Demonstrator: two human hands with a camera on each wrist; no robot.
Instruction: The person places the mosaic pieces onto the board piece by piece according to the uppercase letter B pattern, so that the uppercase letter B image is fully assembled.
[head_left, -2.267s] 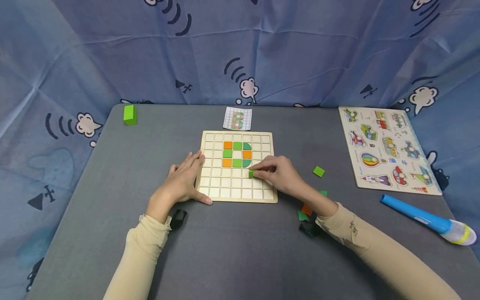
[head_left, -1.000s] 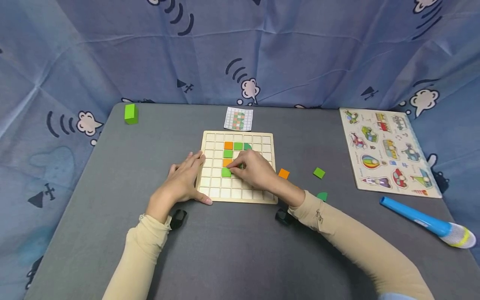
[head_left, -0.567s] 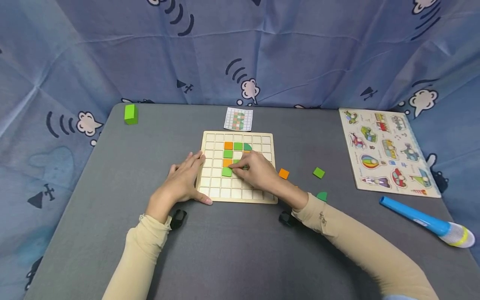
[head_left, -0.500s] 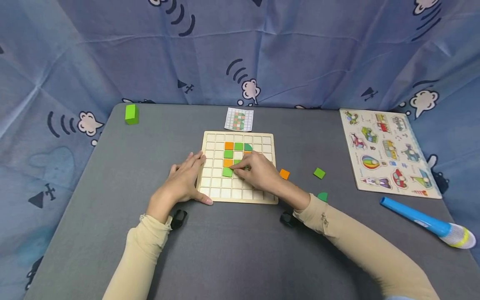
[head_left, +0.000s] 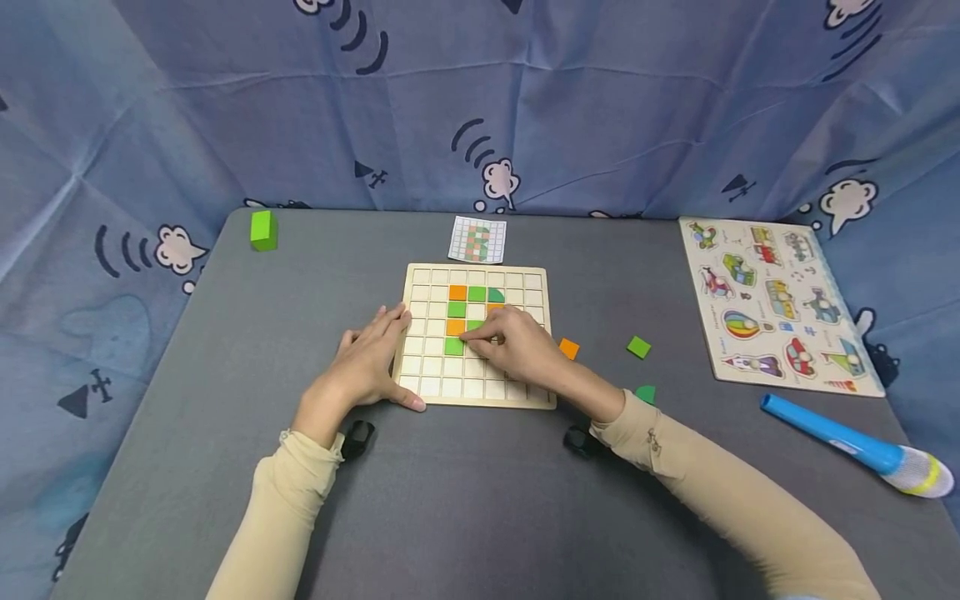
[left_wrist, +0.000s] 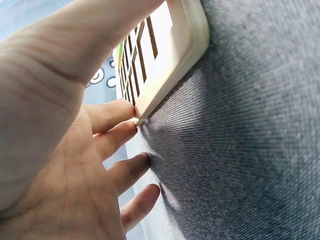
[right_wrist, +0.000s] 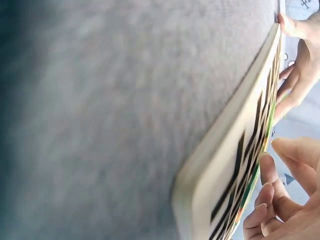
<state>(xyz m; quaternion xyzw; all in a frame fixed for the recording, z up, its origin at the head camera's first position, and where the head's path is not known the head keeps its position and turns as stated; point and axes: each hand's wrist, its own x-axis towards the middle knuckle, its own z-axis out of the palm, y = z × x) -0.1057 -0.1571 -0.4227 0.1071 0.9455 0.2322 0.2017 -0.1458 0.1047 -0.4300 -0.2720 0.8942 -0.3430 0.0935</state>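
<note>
A pale wooden grid board [head_left: 480, 390] lies on the table, with orange, green and rounded green tiles set in its cells; my right hand covers some of them. My left hand [head_left: 362, 367] rests at the board's left side, fingers extended along the edge and thumb at the near left corner. In the left wrist view its fingertips touch the board's rim [left_wrist: 172, 85]. The fingertips of my right hand [head_left: 517, 346] pinch the upper right corner of a green square tile [head_left: 453, 346], which sits below an orange tile [head_left: 456, 327] in the left coloured column.
Right of the board lie a loose orange tile [head_left: 568, 348], a green tile [head_left: 639, 347] and a rounded green tile [head_left: 646, 394]. A printed pattern card [head_left: 477, 240] lies behind the board. Farther out are a picture puzzle [head_left: 780, 308], a blue toy microphone [head_left: 855, 442] and a green block [head_left: 263, 231].
My right hand has carried the green square tile leftward across the board to the left coloured column. Over the last half second the tile has straightened slightly. My left hand stays put.
</note>
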